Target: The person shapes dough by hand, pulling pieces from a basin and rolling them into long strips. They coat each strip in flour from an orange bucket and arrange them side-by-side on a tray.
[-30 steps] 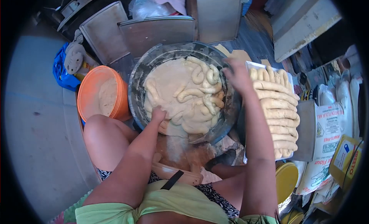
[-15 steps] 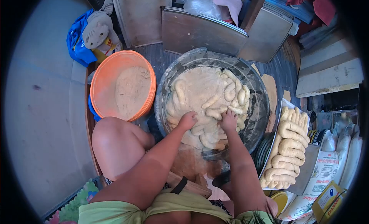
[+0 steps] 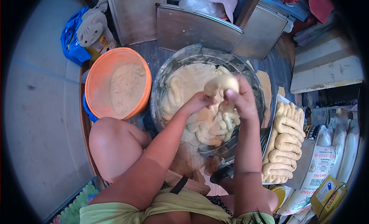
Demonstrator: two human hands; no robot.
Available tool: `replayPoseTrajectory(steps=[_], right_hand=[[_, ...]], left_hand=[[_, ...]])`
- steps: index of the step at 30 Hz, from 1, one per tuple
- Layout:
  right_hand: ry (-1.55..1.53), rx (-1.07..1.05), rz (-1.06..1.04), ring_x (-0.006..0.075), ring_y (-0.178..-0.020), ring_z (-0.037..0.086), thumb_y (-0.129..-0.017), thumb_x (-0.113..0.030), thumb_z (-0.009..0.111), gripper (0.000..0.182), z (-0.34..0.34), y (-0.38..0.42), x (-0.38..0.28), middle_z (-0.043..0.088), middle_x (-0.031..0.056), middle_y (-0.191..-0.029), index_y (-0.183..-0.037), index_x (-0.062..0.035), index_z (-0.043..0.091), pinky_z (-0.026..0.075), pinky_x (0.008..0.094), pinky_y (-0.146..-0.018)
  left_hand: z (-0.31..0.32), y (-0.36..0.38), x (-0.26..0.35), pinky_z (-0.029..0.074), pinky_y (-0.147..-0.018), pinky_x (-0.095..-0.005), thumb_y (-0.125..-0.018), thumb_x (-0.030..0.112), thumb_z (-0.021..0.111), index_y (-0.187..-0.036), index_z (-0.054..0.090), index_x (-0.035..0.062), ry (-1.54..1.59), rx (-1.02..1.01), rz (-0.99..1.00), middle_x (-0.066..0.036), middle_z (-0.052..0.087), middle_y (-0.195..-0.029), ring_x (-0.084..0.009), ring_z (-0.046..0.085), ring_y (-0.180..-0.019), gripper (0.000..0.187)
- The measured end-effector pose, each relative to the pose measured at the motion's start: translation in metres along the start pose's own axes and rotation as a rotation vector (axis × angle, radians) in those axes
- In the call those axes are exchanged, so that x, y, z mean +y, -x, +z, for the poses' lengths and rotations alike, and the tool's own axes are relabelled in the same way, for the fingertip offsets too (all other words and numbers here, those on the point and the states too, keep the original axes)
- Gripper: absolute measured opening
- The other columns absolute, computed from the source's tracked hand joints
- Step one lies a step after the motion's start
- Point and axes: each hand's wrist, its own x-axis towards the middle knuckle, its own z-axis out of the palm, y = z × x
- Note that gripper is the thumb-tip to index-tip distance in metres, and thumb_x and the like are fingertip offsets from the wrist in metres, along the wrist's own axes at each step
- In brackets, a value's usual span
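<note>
A wide dark basin [image 3: 253,81] holds crumbs and many pale, floured dough ropes [image 3: 207,133]. Above it I have lifted a dough rope [image 3: 221,83], thick and bent over, partly blurred by motion. My right hand [image 3: 244,99] is closed around its right side, thumb across the front. My left hand [image 3: 200,102] has its fingers curled at the left end of the same rope; the fingertips are partly hidden. Beneath my hands, more ropes lie tangled in the basin.
Left of the basin stands an orange tub [image 3: 90,83] with brownish flour-like powder. On the right, a tray [image 3: 265,156] carries dough ropes laid in folds. Metal trays [image 3: 196,31] lean behind the basin, and flour sacks [image 3: 317,164] stand at far right.
Both hands have risen from the dough pile, the right one further up and to the right. A dough rope is now lifted between them. The view has shifted slightly.
</note>
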Motion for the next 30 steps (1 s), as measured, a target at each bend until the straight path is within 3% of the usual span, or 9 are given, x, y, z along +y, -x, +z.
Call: replayPoseTrajectory(steps=[2,4,6,10,16,19,21,26,30], right_hand=[[-0.131,0.017,-0.065,0.01,-0.063,0.052,-0.083,-0.021,0.064,0.032,-0.007,-0.012,-0.012,0.056,0.0066,-0.085,-0.105,-0.0046,0.047,0.044,0.0241,-0.056],[-0.146,0.051,-0.06,0.009,-0.064,0.052,-0.082,-0.023,0.065,0.047,-0.014,-0.023,0.002,0.055,0.0068,-0.09,-0.118,-0.0031,0.043,0.045,0.0237,-0.055],[0.369,0.262,0.107,0.0175,-0.084,0.059,-0.08,-0.026,0.065,0.063,-0.013,-0.031,0.028,0.057,0.0137,-0.101,-0.131,-0.0027,0.036,0.05,0.0297,-0.069],[1.013,-0.289,0.571,0.0325,-0.131,0.032,-0.083,-0.027,0.059,0.068,-0.003,-0.028,0.149,0.027,0.0225,-0.143,-0.139,-0.0058,0.028,0.027,0.0414,-0.107],[1.394,0.138,0.392,0.0288,-0.139,0.012,-0.082,-0.044,0.055,0.075,0.031,-0.017,0.294,0.018,0.0158,-0.149,-0.141,-0.0098,0.025,0.01,0.0553,-0.109],[1.344,-0.373,0.372,0.0296,-0.139,0.011,-0.083,-0.048,0.05,0.074,0.067,0.003,0.285,0.015,0.0132,-0.15,-0.142,-0.0129,0.025,0.006,0.0614,-0.106],[1.385,-0.53,0.162,0.0287,-0.14,0.008,-0.085,-0.049,0.047,0.073,0.054,0.008,0.299,0.012,0.0136,-0.15,-0.143,-0.0136,0.021,0.0,0.0666,-0.103],[1.406,0.45,0.435,0.0303,-0.14,0.002,-0.085,-0.052,0.047,0.073,0.001,0.013,0.293,0.007,0.0167,-0.151,-0.144,-0.0189,0.02,0.002,0.066,-0.103],[1.44,-0.116,0.283,0.0293,-0.138,0.014,-0.086,-0.038,0.05,0.061,0.042,0.083,0.326,0.017,0.0166,-0.148,-0.14,-0.0189,0.03,0.007,0.0619,-0.106]], left_hand=[[-0.001,0.007,0.032,0.047,-0.061,-0.0245,-0.085,0.018,0.062,-0.095,0.059,0.0071,-0.051,0.156,-0.118,0.0,0.059,-0.082,-0.008,0.053,-0.067,0.015],[-0.022,0.005,0.027,0.043,-0.056,-0.0244,-0.085,0.022,0.06,-0.094,0.057,0.0088,0.284,0.312,0.112,0.003,0.049,-0.069,-0.0081,0.046,-0.057,0.016],[-0.036,0.0,0.017,0.041,-0.053,-0.0233,-0.086,0.021,0.059,-0.094,0.056,0.0089,0.388,0.539,0.128,0.003,0.047,-0.069,-0.0081,0.044,-0.056,0.015],[-0.085,-0.008,-0.065,0.04,-0.054,-0.0219,-0.087,0.023,0.056,-0.104,0.055,0.0086,0.539,0.833,0.0,0.002,0.048,-0.074,-0.0083,0.046,-0.063,0.023],[-0.075,0.004,-0.086,0.041,-0.069,-0.028,-0.086,0.027,0.056,-0.11,0.055,0.0106,0.454,0.972,-0.273,-0.002,0.054,-0.093,-0.0138,0.047,-0.08,0.029],[-0.085,0.0,-0.095,0.04,-0.074,-0.0308,-0.086,0.029,0.058,-0.111,0.054,0.011,0.458,1.048,-0.221,-0.003,0.055,-0.098,-0.0156,0.047,-0.083,0.031],[-0.089,-0.003,-0.104,0.04,-0.07,-0.0296,-0.087,0.031,0.055,-0.113,0.053,0.0111,0.423,0.992,-0.193,-0.002,0.052,-0.093,-0.014,0.046,-0.08,0.033],[-0.081,0.003,-0.106,0.04,-0.059,-0.0263,-0.089,0.032,0.052,-0.113,0.053,0.0108,0.313,0.927,-0.21,0.001,0.049,-0.082,-0.0111,0.046,-0.071,0.031],[-0.09,0.0,-0.153,0.04,-0.057,-0.0263,-0.089,0.031,0.052,-0.107,0.053,0.0109,0.485,0.679,-0.267,0.0,0.05,-0.079,-0.0117,0.046,-0.067,0.027]])
